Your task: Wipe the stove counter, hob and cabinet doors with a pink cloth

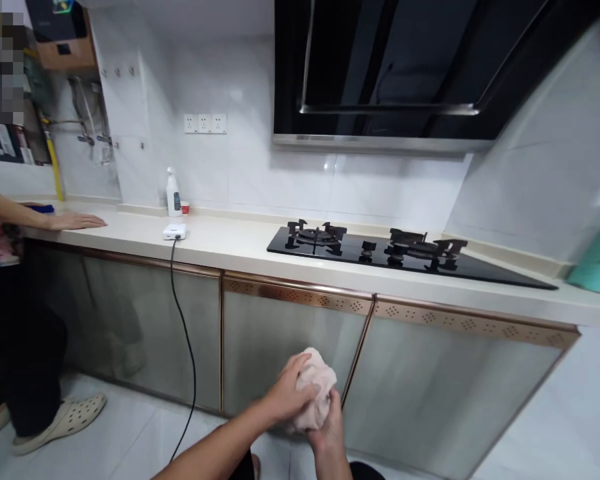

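A pale pink cloth [317, 380] is bunched up between my two hands, held low in front of the cabinet doors. My left hand [291, 392] grips it from the left, fingers curled over its upper side. From below and to the right, my right hand [330, 423] closes around the same cloth, part of its fingers hidden behind the folds. Behind the hands is the middle cabinet door [275, 333], greyish with a copper-coloured frame.
A black gas stove [365, 250] sits on the white countertop [230, 233] under a range hood [390, 143]. Left of it are a white bottle [173, 193] and a white device [175, 231] with a hanging black cable [186, 327]. Another person's hand [80, 221] rests on the counter.
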The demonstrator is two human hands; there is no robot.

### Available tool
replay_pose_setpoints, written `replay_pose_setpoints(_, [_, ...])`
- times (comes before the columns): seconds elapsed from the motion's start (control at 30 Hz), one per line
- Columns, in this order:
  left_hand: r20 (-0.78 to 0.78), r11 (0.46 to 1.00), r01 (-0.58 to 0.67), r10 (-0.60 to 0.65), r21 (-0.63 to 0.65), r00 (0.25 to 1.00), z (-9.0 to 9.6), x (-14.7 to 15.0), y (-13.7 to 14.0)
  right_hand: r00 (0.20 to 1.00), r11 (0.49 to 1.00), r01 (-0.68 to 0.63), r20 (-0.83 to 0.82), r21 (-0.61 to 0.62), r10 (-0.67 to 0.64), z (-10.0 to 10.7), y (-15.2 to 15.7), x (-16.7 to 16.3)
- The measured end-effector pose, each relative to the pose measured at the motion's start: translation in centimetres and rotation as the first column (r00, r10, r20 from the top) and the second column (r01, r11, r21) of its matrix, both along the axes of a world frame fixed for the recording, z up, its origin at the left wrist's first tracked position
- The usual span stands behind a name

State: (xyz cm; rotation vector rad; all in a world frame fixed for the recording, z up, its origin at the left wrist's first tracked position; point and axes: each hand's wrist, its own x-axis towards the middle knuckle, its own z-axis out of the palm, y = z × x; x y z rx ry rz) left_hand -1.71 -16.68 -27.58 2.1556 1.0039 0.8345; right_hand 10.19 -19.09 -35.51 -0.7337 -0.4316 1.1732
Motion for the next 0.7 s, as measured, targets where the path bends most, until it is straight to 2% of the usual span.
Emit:
replay_pose_setpoints(0.07, [0.048, 0.97, -0.098, 0.089, 0.223, 0.995, 2.7, -1.5, 0.9, 0.998, 0.998, 0.052, -0.023, -0.039, -0.053, 0.0, -1.5, 1.7])
replay_pose_setpoints(0.1, [0.084, 0.918, -0.168, 0.147, 0.359, 0.986, 4.6, -2.4, 1.7, 0.997, 0.995, 0.078, -0.024, -0.063, -0.08, 0.5, -2.3, 2.9])
replay_pose_setpoints(0.17, [0.191, 0.744, -0.311, 0.246, 0.591, 0.95, 9.3, -4.4, 4.2, 0.988, 0.986, 0.149, 0.042, -0.071, -0.146, 3.0, -3.9, 5.5])
replay_pose_setpoints(0.2, [0.249, 0.642, -0.379, 0.287, 0.666, 0.925, 11.9, -5.4, 5.7, 0.978, 0.98, 0.194, 0.09, -0.053, -0.189, 5.0, -4.6, 6.7])
replay_pose_setpoints(0.23, [0.293, 0.555, -0.437, 0.333, 0.708, 0.896, 14.2, -6.5, 7.2, 0.96, 0.969, 0.245, 0.142, -0.014, -0.241, 7.5, -5.1, 7.7])
replay_pose_setpoints(0.3, [0.322, 0.442, -0.498, 0.416, 0.746, 0.85, 17.9, -8.3, 10.3, 0.896, 0.93, 0.341, 0.254, 0.133, -0.365, 13.9, -5.4, 8.9])
replay_pose_setpoints(0.37, [0.304, 0.417, -0.536, 0.504, 0.734, 0.808, 19.7, -9.7, 12.9, 0.799, 0.873, 0.372, 0.371, 0.314, -0.474, 21.1, -4.2, 8.4])
replay_pose_setpoints(0.4, [0.273, 0.424, -0.531, 0.532, 0.734, 0.802, 19.9, -10.2, 13.8, 0.726, 0.833, 0.381, 0.429, 0.401, -0.538, 24.4, -3.0, 7.5])
replay_pose_setpoints(0.43, [0.239, 0.432, -0.517, 0.549, 0.739, 0.801, 19.7, -10.7, 14.4, 0.645, 0.814, 0.338, 0.514, 0.472, -0.566, 27.4, -1.5, 6.3])
replay_pose_setpoints(0.47, [0.21, 0.436, -0.499, 0.558, 0.749, 0.803, 19.4, -11.0, 14.8, 0.547, 0.808, 0.261, 0.608, 0.529, -0.575, 29.9, 0.2, 4.7])
replay_pose_setpoints(0.5, [0.191, 0.431, -0.483, 0.563, 0.762, 0.804, 19.0, -11.2, 15.0, 0.399, 0.812, 0.16, 0.716, 0.561, -0.573, 31.8, 1.9, 2.8])
replay_pose_setpoints(0.53, [0.182, 0.42, -0.472, 0.567, 0.775, 0.804, 18.7, -11.3, 15.0, 0.211, 0.815, 0.091, 0.788, 0.573, -0.578, 33.1, 3.6, 0.7])
replay_pose_setpoints(0.57, [0.181, 0.407, -0.469, 0.573, 0.784, 0.799, 18.4, -11.5, 15.0, -0.016, 0.836, 0.027, 0.836, 0.549, -0.548, 33.9, 5.3, -1.4])
replay_pose_setpoints(0.63, [0.175, 0.392, -0.464, 0.584, 0.794, 0.793, 18.1, -11.6, 14.9, -0.436, 0.906, -0.086, 0.802, 0.415, -0.409, 34.3, 8.0, -5.3])
replay_pose_setpoints(0.67, [0.166, 0.389, -0.456, 0.587, 0.801, 0.793, 18.1, -11.7, 14.9, -0.588, 0.927, -0.123, 0.726, 0.354, -0.355, 34.2, 9.1, -6.9])
replay_pose_setpoints(0.7, [0.16, 0.386, -0.449, 0.589, 0.806, 0.793, 18.2, -11.8, 14.9, -0.696, 0.946, -0.143, 0.65, 0.292, -0.306, 34.1, 9.9, -8.1])
